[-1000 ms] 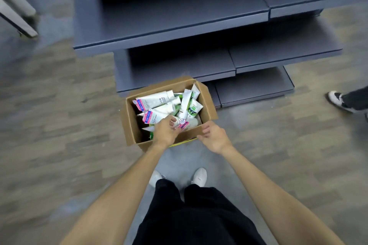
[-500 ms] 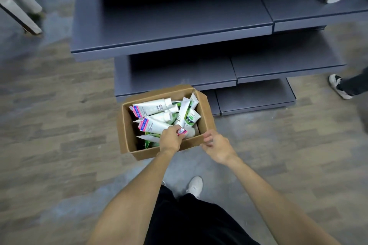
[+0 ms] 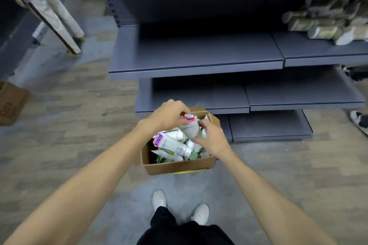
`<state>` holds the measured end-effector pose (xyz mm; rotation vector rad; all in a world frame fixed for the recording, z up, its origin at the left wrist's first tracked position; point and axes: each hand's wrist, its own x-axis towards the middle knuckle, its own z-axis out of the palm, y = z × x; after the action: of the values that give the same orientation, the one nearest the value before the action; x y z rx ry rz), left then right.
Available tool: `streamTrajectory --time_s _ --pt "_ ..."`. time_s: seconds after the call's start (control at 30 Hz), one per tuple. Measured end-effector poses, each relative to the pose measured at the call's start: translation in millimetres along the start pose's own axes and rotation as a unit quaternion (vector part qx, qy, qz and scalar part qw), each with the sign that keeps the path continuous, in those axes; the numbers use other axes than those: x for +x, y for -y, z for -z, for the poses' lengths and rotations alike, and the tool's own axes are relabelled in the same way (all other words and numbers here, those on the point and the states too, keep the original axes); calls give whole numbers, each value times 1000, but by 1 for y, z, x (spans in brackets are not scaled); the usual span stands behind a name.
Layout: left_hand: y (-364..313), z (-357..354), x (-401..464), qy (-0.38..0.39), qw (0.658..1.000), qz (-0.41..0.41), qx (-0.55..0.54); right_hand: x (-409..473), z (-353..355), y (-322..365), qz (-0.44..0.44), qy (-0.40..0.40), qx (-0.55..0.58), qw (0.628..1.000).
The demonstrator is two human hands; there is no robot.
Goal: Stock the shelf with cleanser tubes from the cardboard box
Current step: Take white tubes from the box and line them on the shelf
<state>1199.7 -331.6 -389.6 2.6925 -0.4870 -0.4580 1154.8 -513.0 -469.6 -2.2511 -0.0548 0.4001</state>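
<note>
Head view is showing a brown corrugated cardboard box (image 3: 175, 166) sitting on the wood-grain floor (image 3: 69, 125) before a matte grey metal shelf (image 3: 196, 54). Left hand (image 3: 169, 116) is pinching the crimped pink end of a smooth white cleanser tube (image 3: 189, 128) (soft, tapered) above the box, while right hand (image 3: 214, 138) is curling around its lower body; more tubes are lying jumbled inside

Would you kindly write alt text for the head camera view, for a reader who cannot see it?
Seen from above, a person's left hand and right hand hold one white cleanser tube over an open cardboard box of tubes on the floor. Grey shelves stand behind it, bare ahead, with blurred packages at upper right.
</note>
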Motion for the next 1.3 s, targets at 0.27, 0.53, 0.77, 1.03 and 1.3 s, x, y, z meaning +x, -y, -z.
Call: streamTrajectory --time_s 0.27,0.53,0.77,1.03,1.3 --pt "33 94 -23 -59 998 -15 28 26 4 85 98 -26 24 995" --pt "75 135 -45 -220 920 -24 -324 49 18 173 148 -80 96 981" --pt "66 223 -55 -339 870 -92 -345 55 69 266 217 -102 68 968" --pt "52 346 -83 -392 848 -163 -316 64 112 371 285 -165 85 940" --pt "78 397 -68 -417 812 -145 -382 115 126 446 303 -212 113 922"
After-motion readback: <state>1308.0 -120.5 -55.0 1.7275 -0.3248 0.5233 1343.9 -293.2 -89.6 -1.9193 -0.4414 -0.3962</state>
